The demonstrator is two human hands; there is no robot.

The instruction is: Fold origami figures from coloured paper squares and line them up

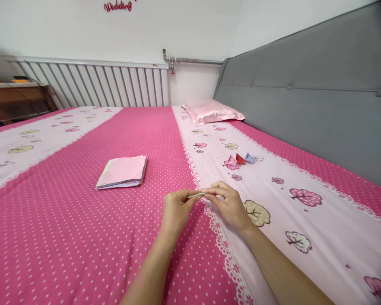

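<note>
Between my two hands is a small piece of folded light green paper (195,195), seen nearly edge-on as a thin strip. My left hand (178,209) pinches its left part between thumb and fingers. From the other side, the fingertips of my right hand (227,202) close on its right end, and the two hands almost touch. Most of the paper is hidden by the fingers. To the left lies a stack of coloured paper sheets (123,170), pink on top. Beyond my right hand sit small folded paper pieces: a pink one (231,160), a red one (240,159) and a blue one (249,158).
Under everything is a bed with a pink dotted and tree-printed sheet (146,131). A pink satin pillow (212,112) rests at the far side by a grey padded headboard (305,89). A white radiator (108,82) and a wooden desk (15,99) stand beyond.
</note>
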